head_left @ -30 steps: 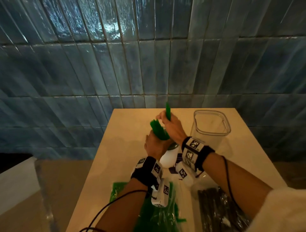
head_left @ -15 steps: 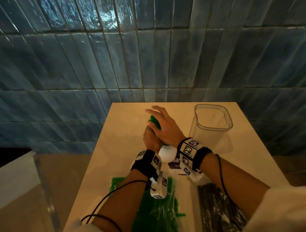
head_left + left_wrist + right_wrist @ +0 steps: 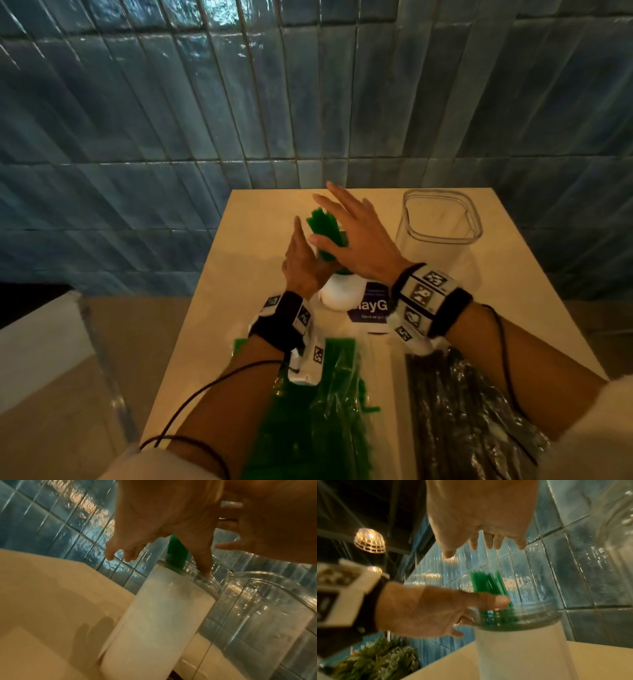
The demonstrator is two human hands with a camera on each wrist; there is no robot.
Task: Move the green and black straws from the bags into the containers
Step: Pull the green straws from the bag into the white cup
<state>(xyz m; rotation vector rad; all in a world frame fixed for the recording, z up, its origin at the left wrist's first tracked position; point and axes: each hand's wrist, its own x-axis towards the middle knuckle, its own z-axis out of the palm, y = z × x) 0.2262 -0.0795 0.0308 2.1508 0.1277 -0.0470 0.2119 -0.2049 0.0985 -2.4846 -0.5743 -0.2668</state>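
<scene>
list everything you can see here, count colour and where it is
green straws: a bunch, green, standing in the white jar
white jar: one, white with a clear neck, middle of the table
clear container: one, transparent, no straws in it, right of the jar
green straw bag: one, clear plastic with green straws, near edge, left
black straw bag: one, clear plastic with black straws, near edge, right
table: one, cream, against the wall
tiled wall: blue-grey tiles, behind the table
left hand: open, at the jar's neck beside the straws
right hand: open, fingers spread above the straws
</scene>
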